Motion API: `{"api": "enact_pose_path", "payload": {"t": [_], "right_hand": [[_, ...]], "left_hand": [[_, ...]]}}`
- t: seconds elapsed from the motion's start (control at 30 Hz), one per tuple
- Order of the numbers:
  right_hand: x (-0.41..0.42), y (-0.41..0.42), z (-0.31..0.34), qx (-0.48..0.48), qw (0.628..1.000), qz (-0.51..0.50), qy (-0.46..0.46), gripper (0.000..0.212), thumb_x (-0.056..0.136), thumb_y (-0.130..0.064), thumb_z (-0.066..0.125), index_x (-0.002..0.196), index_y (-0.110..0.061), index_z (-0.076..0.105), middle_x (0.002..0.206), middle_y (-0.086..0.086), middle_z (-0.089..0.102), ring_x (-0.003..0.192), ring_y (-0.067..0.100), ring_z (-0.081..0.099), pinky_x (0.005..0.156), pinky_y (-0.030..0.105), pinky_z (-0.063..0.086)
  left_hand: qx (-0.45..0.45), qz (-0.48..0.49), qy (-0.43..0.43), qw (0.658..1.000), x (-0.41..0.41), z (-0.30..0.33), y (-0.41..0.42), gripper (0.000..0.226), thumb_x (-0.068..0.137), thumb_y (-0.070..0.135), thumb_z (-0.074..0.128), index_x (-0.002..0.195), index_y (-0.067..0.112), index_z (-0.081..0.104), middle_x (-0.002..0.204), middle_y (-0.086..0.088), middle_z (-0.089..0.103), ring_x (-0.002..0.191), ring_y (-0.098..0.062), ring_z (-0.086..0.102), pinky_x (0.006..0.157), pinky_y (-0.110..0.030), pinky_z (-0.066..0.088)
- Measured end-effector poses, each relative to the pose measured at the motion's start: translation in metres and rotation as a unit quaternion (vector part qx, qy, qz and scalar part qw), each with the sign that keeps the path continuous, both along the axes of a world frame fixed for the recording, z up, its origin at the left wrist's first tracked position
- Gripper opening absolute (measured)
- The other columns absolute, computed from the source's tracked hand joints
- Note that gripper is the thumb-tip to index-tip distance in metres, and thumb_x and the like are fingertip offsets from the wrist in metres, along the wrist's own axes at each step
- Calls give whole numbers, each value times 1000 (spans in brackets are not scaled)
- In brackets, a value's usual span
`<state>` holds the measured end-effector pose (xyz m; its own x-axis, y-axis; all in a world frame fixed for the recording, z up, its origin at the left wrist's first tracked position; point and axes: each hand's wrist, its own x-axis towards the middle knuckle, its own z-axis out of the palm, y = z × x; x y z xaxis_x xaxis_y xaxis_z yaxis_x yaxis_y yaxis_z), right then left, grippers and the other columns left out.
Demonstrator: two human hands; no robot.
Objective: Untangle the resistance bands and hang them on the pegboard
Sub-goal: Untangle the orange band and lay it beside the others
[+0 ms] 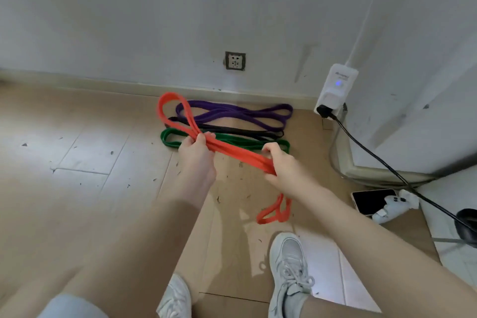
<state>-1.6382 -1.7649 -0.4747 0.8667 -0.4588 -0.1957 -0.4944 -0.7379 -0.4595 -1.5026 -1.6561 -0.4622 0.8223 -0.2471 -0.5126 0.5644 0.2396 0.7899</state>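
two white sneakers (289, 273) stand on the wooden floor (77, 162) at the bottom of the view, with bare forearms reaching forward above them. left hand (197, 152) has its grip clenched around the orange band (240, 156) near where its strands cross, and a loop of the band rises above that hand toward the wall. right hand (281, 165) has its grip clenched on the same band lower down, so a bundled length runs slanting between the two hands. from the right hand the rest of the orange band hangs down and ends in a small loop near the floor, beside the right sneaker. beyond the hands three more bands lie on the floor by the baseboard: a green band (170, 138) nearest, a black band (245, 131) behind it, and a purple band (258, 113) closest to the wall. at right a white adapter (335, 90) sits in the corner with a black cable (374, 155) running from it, and a phone (371, 200) lies on the floor.
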Motion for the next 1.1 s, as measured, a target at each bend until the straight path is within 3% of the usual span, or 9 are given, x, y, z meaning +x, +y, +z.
{"api": "enact_pose_path", "payload": {"t": [0.13, 0.23, 0.37, 0.47, 0.63, 0.73, 0.9, 1.0, 1.1], "right_hand": [[31, -37, -68, -82, 985, 71, 137, 32, 91, -10, 46, 120, -21, 37, 102, 2, 59, 76, 23, 58, 53, 31, 38], [61, -49, -132, -104, 969, 112, 193, 30, 94, -8, 43, 120, -19, 38, 110, 3, 57, 92, 26, 61, 62, 33, 39], [108, -56, -198, -137, 964, 118, 196, 37, 96, -7, 40, 130, -19, 37, 118, 6, 52, 104, 27, 56, 72, 33, 36], [137, -57, -234, -127, 966, 125, 189, 38, 97, -17, 42, 135, -21, 35, 123, 6, 49, 112, 26, 50, 86, 34, 40], [156, -48, -276, -111, 963, 137, 206, 40, 97, -27, 44, 136, -18, 39, 129, 7, 45, 119, 27, 41, 96, 36, 36], [152, -47, -285, -121, 966, 115, 195, 48, 97, -25, 45, 142, -18, 31, 138, 6, 39, 125, 27, 37, 102, 37, 31], [125, -44, -275, -75, 973, 108, 188, 74, 94, -45, 44, 150, -13, 8, 157, 5, 15, 144, 23, 11, 117, 35, 2], [90, -55, -261, -41, 990, 15, 134, 64, 95, -42, 43, 148, -15, 20, 155, 3, 21, 143, 22, 15, 117, 38, 11], [47, -73, -255, -53, 980, -165, 98, 52, 94, -30, 48, 141, -12, 35, 151, 8, 30, 136, 29, 28, 108, 44, 28]], "left_hand": [[74, 35, 96, 992, 40, -100, -3, 38, 100, 12, 38, 137, 3, 38, 119, -7, 60, 120, -21, 52, 106, -34, 38], [65, 65, 157, 983, 69, -165, -9, 35, 100, 7, 35, 135, 4, 38, 89, 3, 59, 88, -8, 56, 79, -23, 44], [90, 56, 119, 987, 107, -221, -18, 29, 100, 4, 33, 128, 7, 43, 89, 1, 54, 98, -13, 53, 88, -27, 41], [166, 64, 106, 978, 136, -262, -14, 22, 98, 2, 37, 115, 4, 49, 90, -6, 56, 80, -16, 56, 72, -26, 45], [336, 104, 155, 923, 150, -301, -2, 27, 89, 8, 50, 112, 1, 61, 97, -7, 59, 95, -23, 58, 83, -32, 47], [428, 78, 140, 889, 152, -306, -4, 32, 88, 18, 55, 116, 2, 59, 121, -15, 58, 111, -32, 56, 94, -39, 47], [551, 35, 155, 819, 150, -297, 1, 89, 82, 36, 68, 146, 5, 15, 147, -16, 26, 135, -31, 27, 109, -38, 23], [590, 6, 33, 807, 134, -289, 1, 83, 85, 35, 63, 147, 11, 14, 149, -16, 22, 136, -32, 23, 110, -42, 20], [578, -193, -251, 752, 103, -285, -10, 54, 89, 22, 58, 138, 12, 39, 139, -18, 35, 124, -37, 35, 101, -47, 29]]}}
